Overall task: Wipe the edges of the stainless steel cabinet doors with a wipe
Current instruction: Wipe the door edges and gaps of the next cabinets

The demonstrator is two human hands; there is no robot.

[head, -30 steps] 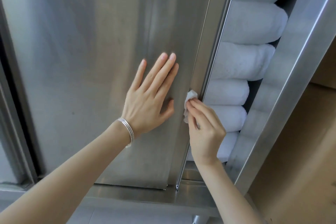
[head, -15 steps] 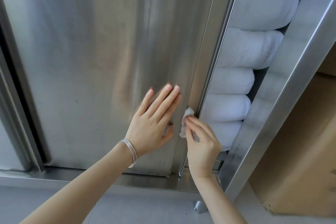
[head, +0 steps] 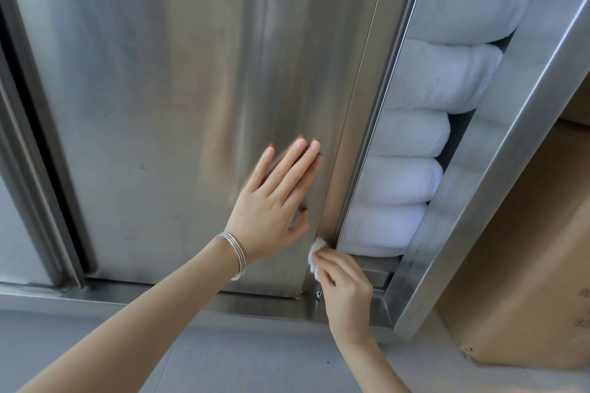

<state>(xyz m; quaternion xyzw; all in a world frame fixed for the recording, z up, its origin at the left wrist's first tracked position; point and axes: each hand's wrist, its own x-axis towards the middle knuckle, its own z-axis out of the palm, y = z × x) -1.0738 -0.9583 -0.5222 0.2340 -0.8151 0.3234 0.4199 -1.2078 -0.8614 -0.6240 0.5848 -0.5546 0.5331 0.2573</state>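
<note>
A stainless steel sliding cabinet door (head: 178,99) fills the view. Its right vertical edge (head: 367,124) runs diagonally down to the bottom rail. My left hand (head: 274,204), with thin bracelets on the wrist, rests flat with straight fingers on the door face just left of that edge. My right hand (head: 344,287) pinches a small white wipe (head: 316,252) and presses it against the lowest part of the door edge, near the bottom corner. Most of the wipe is hidden under my fingers.
Behind the open gap, several rolled white towels (head: 440,80) are stacked inside the cabinet. A steel frame post (head: 498,143) stands to the right, a cardboard box (head: 530,265) beyond it. The bottom rail (head: 127,293) runs along the grey floor (head: 239,360). Another door panel overlaps at far left.
My right hand has slid the wipe down the door edge from mid-height to near the bottom corner. My left hand stayed flat on the door, shifting lower with the view.
</note>
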